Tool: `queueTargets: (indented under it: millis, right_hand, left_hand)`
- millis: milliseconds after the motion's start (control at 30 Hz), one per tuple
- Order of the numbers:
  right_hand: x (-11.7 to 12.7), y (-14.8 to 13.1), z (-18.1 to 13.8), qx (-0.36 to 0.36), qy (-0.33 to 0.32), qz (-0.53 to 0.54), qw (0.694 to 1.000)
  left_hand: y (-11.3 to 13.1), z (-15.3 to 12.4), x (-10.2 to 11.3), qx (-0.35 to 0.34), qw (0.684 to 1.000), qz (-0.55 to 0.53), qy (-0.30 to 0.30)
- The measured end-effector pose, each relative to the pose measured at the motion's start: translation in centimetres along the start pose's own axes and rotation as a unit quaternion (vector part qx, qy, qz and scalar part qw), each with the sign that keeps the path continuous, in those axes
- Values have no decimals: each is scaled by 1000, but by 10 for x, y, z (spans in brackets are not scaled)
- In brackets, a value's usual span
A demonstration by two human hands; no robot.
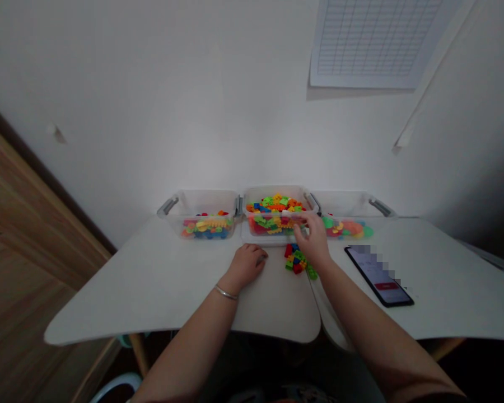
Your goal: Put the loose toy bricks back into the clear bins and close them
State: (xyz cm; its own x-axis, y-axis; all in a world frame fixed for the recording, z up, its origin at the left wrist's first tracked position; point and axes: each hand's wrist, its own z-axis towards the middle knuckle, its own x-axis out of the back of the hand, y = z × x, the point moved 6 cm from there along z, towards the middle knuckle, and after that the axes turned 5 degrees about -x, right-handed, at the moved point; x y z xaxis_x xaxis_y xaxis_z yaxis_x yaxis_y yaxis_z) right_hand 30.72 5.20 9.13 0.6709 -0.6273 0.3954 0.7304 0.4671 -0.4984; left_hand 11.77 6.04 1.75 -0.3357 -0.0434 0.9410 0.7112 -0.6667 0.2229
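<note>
A small build of red, green, blue and yellow bricks [296,261] lies on the white table [163,285] in front of the middle bin. My right hand [315,240] hovers over its right side with fingers curled, fingertips by the front wall of the middle clear bin [273,193], which is heaped with mixed bright bricks. Whether the fingers hold a brick is hidden. My left hand [247,264] rests on the table left of the build, fingers curled in a loose fist, a thin bracelet on the wrist.
A clear bin [193,198] with a few bricks stands at the left, another [357,201] with flat red and green pieces at the right. A phone [380,275] lies face up to the right. A wooden panel [21,235] flanks the left; the wall is close behind.
</note>
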Motion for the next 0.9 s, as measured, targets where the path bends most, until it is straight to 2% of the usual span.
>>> queueTargets:
  millis: [133,233,433,900]
  right_hand:
    - [-15,8,-45,-16,-135,-118,984]
    - [-22,12,-66,-28,-182,-186,965]
    - [-27,6,-73,-11,-205,-213,955]
    - [-32,-6,-77,44,-253,-175,950]
  left_hand:
    - [0,0,0,-1,1000,1,3]
    - [0,1,-1,0,1000,0,6]
    - [1,1,0,1,1000,-3,10]
    - [-2,1,-2,2,1000,-1,12]
